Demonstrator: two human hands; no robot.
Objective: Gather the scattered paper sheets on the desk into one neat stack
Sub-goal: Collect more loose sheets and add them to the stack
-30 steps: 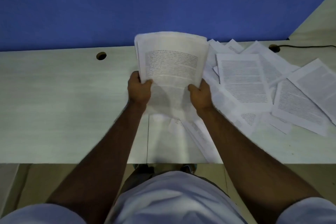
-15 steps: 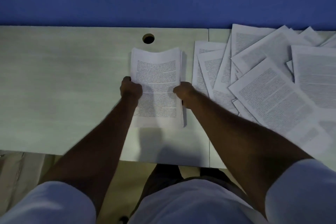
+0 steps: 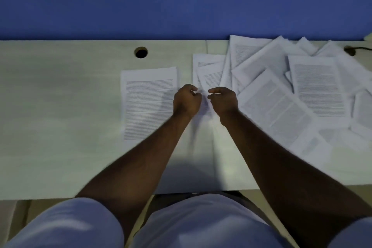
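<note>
Head view: stack [image 3: 149, 104] lies lengthwise, seemingly square.

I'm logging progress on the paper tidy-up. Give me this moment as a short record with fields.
stack: neat stack lies flat on the desk, not held
loose sheets: overlapping pile to the right of the stack
left hand: fingers curled, empty, above the stack's right edge
right hand: fingers curled, empty, above the pile's near-left sheets
task state: unfinished
</note>
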